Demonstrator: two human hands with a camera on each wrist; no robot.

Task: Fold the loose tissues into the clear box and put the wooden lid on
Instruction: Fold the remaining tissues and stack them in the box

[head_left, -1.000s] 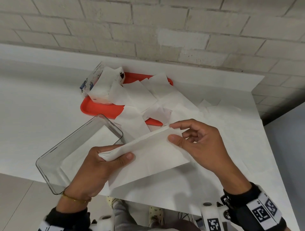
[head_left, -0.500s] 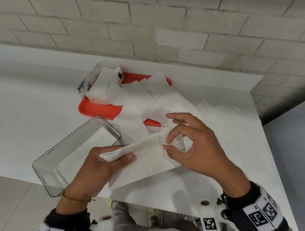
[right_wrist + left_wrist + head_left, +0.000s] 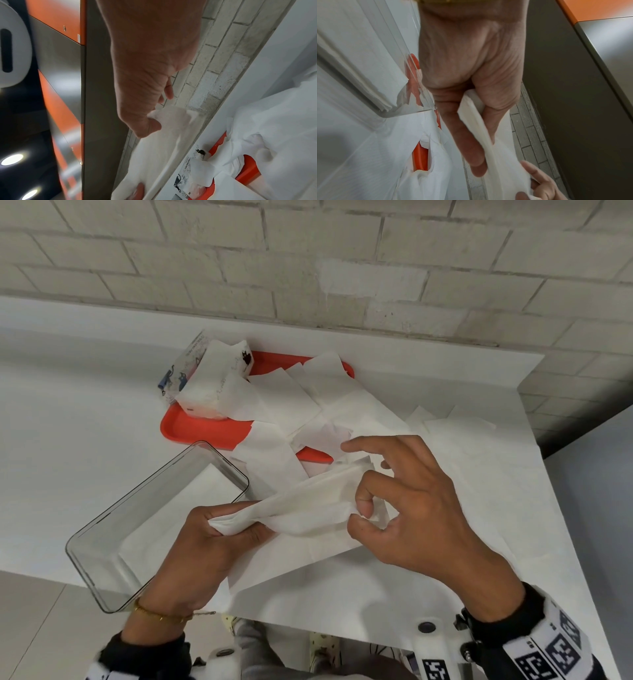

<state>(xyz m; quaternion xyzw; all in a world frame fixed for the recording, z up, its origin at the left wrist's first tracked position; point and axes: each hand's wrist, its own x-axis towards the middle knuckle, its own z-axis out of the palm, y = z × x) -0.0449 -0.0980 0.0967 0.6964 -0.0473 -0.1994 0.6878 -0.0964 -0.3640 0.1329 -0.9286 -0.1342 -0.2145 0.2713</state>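
I hold one white tissue (image 3: 305,515) stretched between both hands above the table's near edge. My left hand (image 3: 219,529) pinches its left end between thumb and curled fingers; the left wrist view shows the tissue (image 3: 477,121) clamped there by the left hand (image 3: 471,102). My right hand (image 3: 373,508) pinches the right end with thumb and a bent finger, the other fingers spread; in the right wrist view the right hand (image 3: 150,119) holds the tissue (image 3: 169,121). The clear box (image 3: 102,546) lies open at the left with folded tissue inside. No wooden lid is in view.
A red tray (image 3: 205,429) at the back holds a torn tissue pack (image 3: 205,385) and several loose tissues (image 3: 301,402) that spill right across the white table (image 3: 61,440). A brick wall (image 3: 308,261) stands behind. The table's front edge runs just below my hands.
My right hand has shifted from flat fingers on the tissue's upper edge to a pinch at its right end, gathering it into a narrower band. The left hand has kept its grip.
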